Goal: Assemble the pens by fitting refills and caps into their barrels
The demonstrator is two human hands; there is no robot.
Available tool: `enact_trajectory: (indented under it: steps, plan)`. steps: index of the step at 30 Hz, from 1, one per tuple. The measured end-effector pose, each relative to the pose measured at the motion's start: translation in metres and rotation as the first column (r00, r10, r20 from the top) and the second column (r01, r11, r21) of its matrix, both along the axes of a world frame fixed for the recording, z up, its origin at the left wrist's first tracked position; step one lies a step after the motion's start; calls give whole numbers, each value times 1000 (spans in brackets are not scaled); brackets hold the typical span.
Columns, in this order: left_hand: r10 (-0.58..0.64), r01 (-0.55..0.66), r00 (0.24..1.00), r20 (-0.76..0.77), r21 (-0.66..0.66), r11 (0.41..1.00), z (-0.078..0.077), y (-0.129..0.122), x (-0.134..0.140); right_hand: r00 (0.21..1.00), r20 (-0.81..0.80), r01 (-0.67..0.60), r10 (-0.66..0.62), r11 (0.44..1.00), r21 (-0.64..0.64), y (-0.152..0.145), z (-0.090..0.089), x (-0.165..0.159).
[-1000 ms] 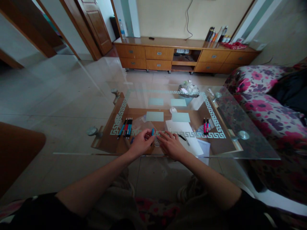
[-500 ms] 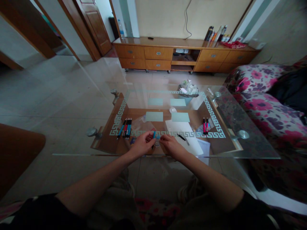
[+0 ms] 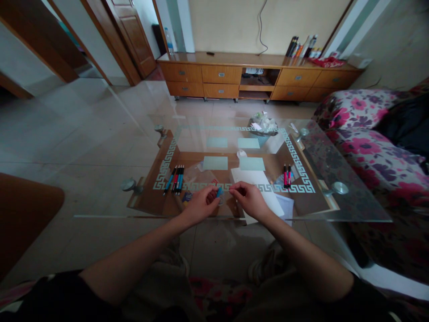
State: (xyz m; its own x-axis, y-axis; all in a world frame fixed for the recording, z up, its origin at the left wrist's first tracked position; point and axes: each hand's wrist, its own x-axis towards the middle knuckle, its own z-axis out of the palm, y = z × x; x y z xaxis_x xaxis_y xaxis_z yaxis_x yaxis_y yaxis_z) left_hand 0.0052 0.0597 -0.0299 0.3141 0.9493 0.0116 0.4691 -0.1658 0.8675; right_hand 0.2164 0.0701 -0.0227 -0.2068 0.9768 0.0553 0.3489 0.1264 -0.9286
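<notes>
- As you work at a glass coffee table (image 3: 362, 209), its frosted Greek-key border (image 3: 298, 163) shows in front of you.
- A white sheet of paper (image 3: 273, 201) shows through the glass, partly behind your right hand (image 3: 231, 189), whose thumb and fingertips are drawn together; whether they pinch anything cannot be told.
- Your left hand (image 3: 218, 195) is clamped on a small blue pen part (image 3: 219, 192), just beside the right fingertips.
- Blue and pink click pens (image 3: 176, 179) lie side by side to your left.
- Two pink-and-black pens (image 3: 287, 176) lie to your right.
</notes>
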Motion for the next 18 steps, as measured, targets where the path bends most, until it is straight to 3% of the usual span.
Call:
enact_trajectory:
  steps: [7,18]
  plan:
    - [-147,181,974,-173,202,963,10,-5,2,945,-318,12,-74,981,-193,0,-4,1]
    - [-186,239,956,-227,235,942,14,-7,0,962,-269,-6,-50,979,-201,-3,4,2]
